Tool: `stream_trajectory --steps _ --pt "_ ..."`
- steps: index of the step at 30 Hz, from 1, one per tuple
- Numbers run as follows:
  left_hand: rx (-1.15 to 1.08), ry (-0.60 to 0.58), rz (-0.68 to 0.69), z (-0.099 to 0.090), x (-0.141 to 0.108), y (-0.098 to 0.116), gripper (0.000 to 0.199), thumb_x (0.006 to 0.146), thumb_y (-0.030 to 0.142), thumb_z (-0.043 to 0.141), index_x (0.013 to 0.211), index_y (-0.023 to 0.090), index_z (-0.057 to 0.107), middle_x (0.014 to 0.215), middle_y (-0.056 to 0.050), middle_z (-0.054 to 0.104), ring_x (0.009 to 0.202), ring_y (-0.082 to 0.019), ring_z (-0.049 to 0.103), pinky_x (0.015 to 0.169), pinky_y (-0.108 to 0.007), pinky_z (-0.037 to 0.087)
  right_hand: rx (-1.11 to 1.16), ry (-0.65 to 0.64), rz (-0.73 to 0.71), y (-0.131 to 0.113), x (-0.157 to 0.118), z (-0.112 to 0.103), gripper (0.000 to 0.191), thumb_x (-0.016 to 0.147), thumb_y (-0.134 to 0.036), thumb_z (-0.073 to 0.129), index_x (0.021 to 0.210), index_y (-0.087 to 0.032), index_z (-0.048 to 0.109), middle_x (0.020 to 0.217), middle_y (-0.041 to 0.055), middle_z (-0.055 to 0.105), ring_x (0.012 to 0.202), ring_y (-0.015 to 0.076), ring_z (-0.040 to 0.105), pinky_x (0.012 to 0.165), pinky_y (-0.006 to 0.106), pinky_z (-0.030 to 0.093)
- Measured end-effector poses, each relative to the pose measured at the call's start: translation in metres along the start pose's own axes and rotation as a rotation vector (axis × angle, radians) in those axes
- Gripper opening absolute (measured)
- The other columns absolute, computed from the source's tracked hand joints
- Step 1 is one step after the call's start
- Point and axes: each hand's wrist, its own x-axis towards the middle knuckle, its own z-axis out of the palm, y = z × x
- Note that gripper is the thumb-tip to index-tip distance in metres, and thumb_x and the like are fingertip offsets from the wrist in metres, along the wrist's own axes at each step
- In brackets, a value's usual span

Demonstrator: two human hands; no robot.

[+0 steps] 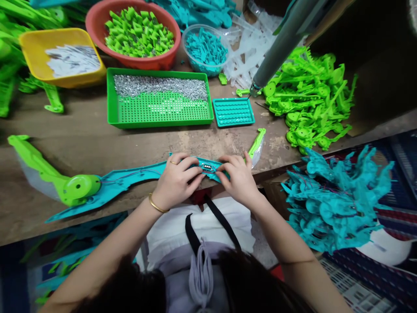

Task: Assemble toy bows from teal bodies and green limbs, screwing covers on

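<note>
A long blue plastic shell (137, 173), shaped like half of a toy bow, lies along the table edge with thin wires running in it. At its left end is a green limb (79, 187) with a clear panel, and a smaller green limb (258, 141) shows at the right. My left hand (177, 179) has its fingers closed on the shell, left of a small electronic part (207, 167) in its middle. My right hand (237, 176) pinches at the shell and wires to the right of that part. Both hands' fingertips partly hide what they grip.
Behind the shell stand a green tray (159, 123) of screws and a small teal tray (233, 113). A grey power screwdriver (276, 50) hangs above at right. Bowls of parts line the back. Green parts (309, 95) and blue shells (335, 200) are heaped at right.
</note>
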Motion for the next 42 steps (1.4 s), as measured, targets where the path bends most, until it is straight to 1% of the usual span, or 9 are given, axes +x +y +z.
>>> stream_trajectory --steps 5,9,13,18,21,26,33,38,42 --pt "-0.02 -0.002 -0.029 -0.001 0.001 0.001 0.013 0.089 0.028 0.06 0.093 0.019 0.067 0.102 -0.009 0.069 0.104 -0.027 0.054 0.093 -0.045 0.046 0.033 -0.015 0.08 -0.009 0.004 -0.001 0.014 0.091 -0.023 0.054 0.082 -0.022 0.066 0.116 0.0044 0.068 0.115 0.0246 0.055 0.117 0.063 0.009" --pt "-0.038 -0.02 -0.067 -0.001 0.002 0.002 0.023 0.09 0.031 0.059 0.107 0.017 0.064 0.105 -0.011 0.068 0.104 -0.028 0.055 0.093 -0.045 0.046 0.046 0.027 0.145 -0.012 0.006 0.002 0.016 0.089 -0.021 0.055 0.076 -0.022 0.065 0.113 0.0049 0.069 0.113 0.0257 0.055 0.116 0.062 0.013" --pt "-0.031 -0.023 -0.071 -0.001 0.002 0.002 0.026 0.091 0.034 0.058 0.11 0.016 0.064 0.106 -0.011 0.066 0.105 -0.028 0.054 0.093 -0.044 0.045 0.029 0.06 0.152 -0.013 0.006 0.006 0.014 0.087 -0.021 0.056 0.076 -0.021 0.064 0.11 0.0049 0.07 0.11 0.0252 0.056 0.116 0.058 0.016" --pt "-0.041 -0.025 -0.111 0.0 0.002 0.002 0.027 0.093 0.032 0.054 0.112 0.017 0.066 0.104 -0.012 0.065 0.102 -0.028 0.054 0.091 -0.045 0.045 0.014 0.064 0.133 -0.011 0.005 0.007 0.012 0.087 -0.02 0.056 0.077 -0.022 0.063 0.108 0.0041 0.069 0.108 0.0242 0.056 0.115 0.054 0.019" --pt "-0.031 -0.003 -0.142 0.002 0.002 0.001 0.024 0.094 0.029 0.052 0.106 0.018 0.069 0.105 -0.012 0.062 0.102 -0.027 0.054 0.09 -0.045 0.045 -0.011 0.059 0.109 -0.01 0.004 0.008 0.012 0.087 -0.02 0.056 0.078 -0.022 0.064 0.108 0.004 0.069 0.107 0.0237 0.055 0.114 0.052 0.02" --pt "0.007 -0.005 -0.115 0.003 0.002 0.0 0.022 0.094 0.027 0.053 0.099 0.018 0.072 0.105 -0.012 0.062 0.101 -0.026 0.053 0.088 -0.045 0.045 -0.081 0.06 0.069 -0.007 0.001 0.008 0.012 0.088 -0.021 0.056 0.081 -0.023 0.065 0.109 0.0053 0.068 0.106 0.024 0.054 0.111 0.051 0.025" --pt "0.059 0.013 -0.063 0.001 0.002 0.002 0.02 0.091 0.024 0.056 0.1 0.015 0.071 0.105 -0.014 0.062 0.103 -0.028 0.053 0.089 -0.046 0.045 -0.054 0.084 0.008 0.0 -0.008 0.006 0.012 0.092 -0.029 0.056 0.095 -0.024 0.066 0.122 0.007 0.065 0.119 0.0243 0.053 0.116 0.055 0.02" --pt "0.055 0.006 -0.07 0.0 0.002 0.003 0.019 0.091 0.026 0.056 0.101 0.017 0.07 0.104 -0.012 0.062 0.102 -0.027 0.053 0.09 -0.045 0.045 -0.108 0.085 -0.052 0.005 -0.013 0.007 0.017 0.095 -0.032 0.053 0.091 -0.026 0.069 0.126 0.0051 0.065 0.122 0.0247 0.051 0.117 0.058 0.015" --pt "0.02 0.023 -0.062 0.0 0.002 0.003 0.018 0.09 0.024 0.057 0.104 0.017 0.065 0.103 -0.011 0.064 0.101 -0.026 0.054 0.093 -0.044 0.045 -0.096 0.063 -0.059 0.007 -0.014 0.006 0.017 0.094 -0.032 0.054 0.094 -0.025 0.069 0.127 0.0051 0.065 0.121 0.0244 0.052 0.116 0.057 0.019"
